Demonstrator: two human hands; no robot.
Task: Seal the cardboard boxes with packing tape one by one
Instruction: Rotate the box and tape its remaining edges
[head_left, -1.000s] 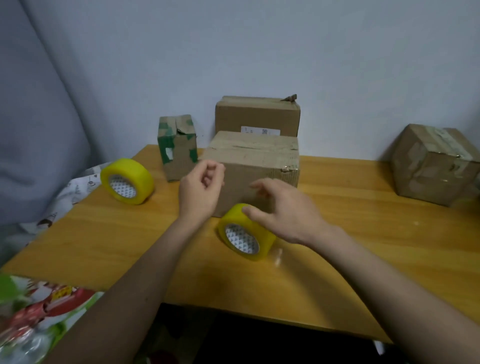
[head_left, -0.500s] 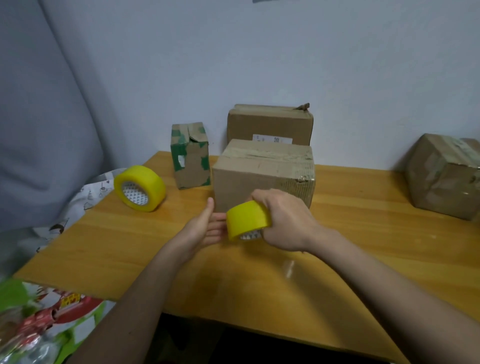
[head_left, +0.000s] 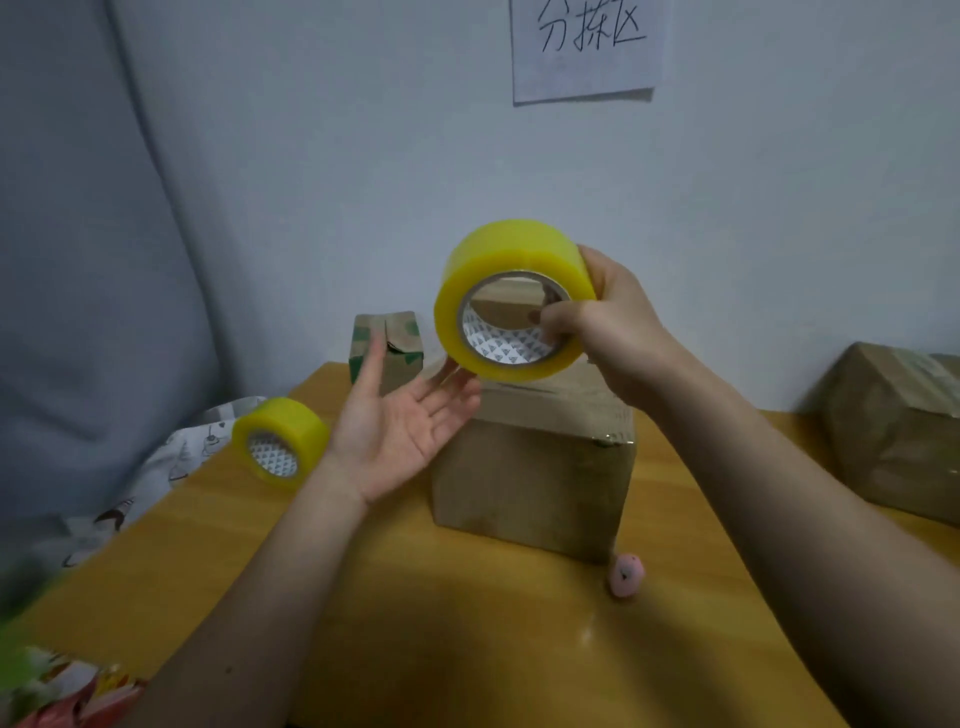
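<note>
My right hand (head_left: 618, 325) grips a yellow roll of packing tape (head_left: 506, 260), thumb inside the core, and holds it in the air above a brown cardboard box (head_left: 535, 478) on the wooden table (head_left: 415, 623). My left hand (head_left: 400, 426) is open, palm up, just below and to the left of the roll, its fingertips at the roll's lower edge. The box's top flaps lie flat, partly hidden by the roll and my right hand.
A second yellow tape roll (head_left: 280, 441) lies at the table's left edge. A small green-and-brown box (head_left: 387, 343) stands behind my left hand. Another brown box (head_left: 904, 426) sits far right. A small pink object (head_left: 627, 574) lies by the box's front corner.
My right hand has lifted the tape roll off the table to above the box. My left hand opened out palm up beneath it. The view tilted up and moved closer.
</note>
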